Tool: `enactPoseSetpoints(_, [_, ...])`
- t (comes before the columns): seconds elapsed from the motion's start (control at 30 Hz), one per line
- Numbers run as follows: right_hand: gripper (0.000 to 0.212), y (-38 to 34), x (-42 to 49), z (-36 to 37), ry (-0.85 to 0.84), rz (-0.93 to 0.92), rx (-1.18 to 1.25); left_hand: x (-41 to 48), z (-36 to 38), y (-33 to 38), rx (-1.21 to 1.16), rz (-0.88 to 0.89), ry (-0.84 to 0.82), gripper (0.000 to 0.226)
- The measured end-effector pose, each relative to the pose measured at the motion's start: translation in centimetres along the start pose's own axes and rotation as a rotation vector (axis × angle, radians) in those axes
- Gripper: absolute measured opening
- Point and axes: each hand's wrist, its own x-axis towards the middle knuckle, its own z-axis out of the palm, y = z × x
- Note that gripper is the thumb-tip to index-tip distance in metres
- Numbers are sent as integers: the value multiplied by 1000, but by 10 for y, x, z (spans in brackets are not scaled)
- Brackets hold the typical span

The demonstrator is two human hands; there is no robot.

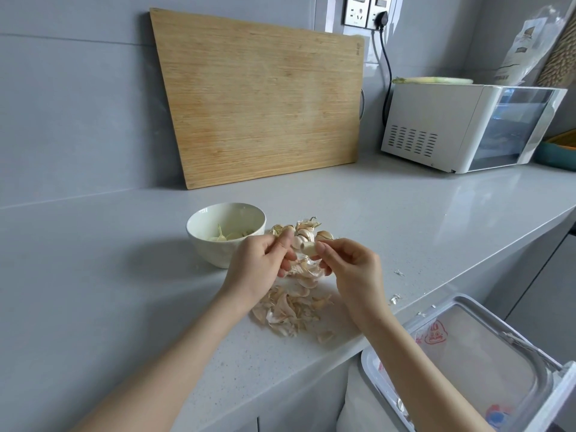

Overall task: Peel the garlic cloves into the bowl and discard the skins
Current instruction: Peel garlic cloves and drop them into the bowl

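Both hands hold one garlic clove (307, 247) just above the counter. My left hand (260, 265) pinches its left end, and my right hand (349, 263) pinches its right end between thumb and fingers. A white bowl (199, 224) with a few peeled cloves (226, 236) stands just left of my left hand. Unpeeled cloves (307, 230) lie behind the hands. A heap of papery skins (290, 307) lies on the counter below my hands.
An open bin with a plastic liner (461, 353) stands below the counter edge at the lower right. A wooden cutting board (265, 98) leans on the back wall. A white microwave (467, 126) sits at the back right. Stray skin bits (396, 297) lie near the edge.
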Motion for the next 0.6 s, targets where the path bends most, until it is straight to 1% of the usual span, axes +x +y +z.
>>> enactPoseSetpoints(0.07, [5, -2, -1, 0, -25, -17, -7, 1, 2, -1, 47, -1, -67, 43])
enactPoseSetpoints(0.1, [5, -3, -1, 1, -48, -29, -23, 0, 3, -1, 57, 4, -99, 41])
enactPoseSetpoints(0.13, [6, -5, -2, 1, -78, -40, -33, -1, 3, 0, 48, 3, -113, 33])
enactPoseSetpoints(0.2, [8, -8, -2, 0, -127, -59, -23, -1, 2, 2, 56, 28, -85, 14])
enactPoseSetpoints(0.27, [13, -12, 1, -4, -129, -61, -29, 1, -3, 7, 105, 52, -54, 6])
enactPoseSetpoints(0.3, [16, -13, 3, -7, -110, -70, -87, 2, -8, 11, 122, 57, -47, 4])
enactPoseSetpoints(0.33, [20, -13, 6, -11, -100, -90, -196, 5, -13, 16, 142, 66, -39, 4])
enactPoseSetpoints(0.4, [34, -15, 7, -15, -139, -141, -470, 9, -26, 25, 212, 93, -11, 7])
enactPoseSetpoints(0.43, [36, -16, 5, -15, -169, -166, -580, 11, -32, 30, 262, 106, 16, 8])
enactPoseSetpoints(0.5, [31, -22, -5, -9, -215, -257, -725, 14, -47, 38, 381, 111, 106, 8])
enactPoseSetpoints(0.53, [35, -25, -12, -3, -241, -329, -775, 16, -54, 39, 441, 93, 153, 7])
enactPoseSetpoints(0.6, [54, -25, -21, 11, -327, -434, -867, 21, -67, 38, 557, 23, 224, 8])
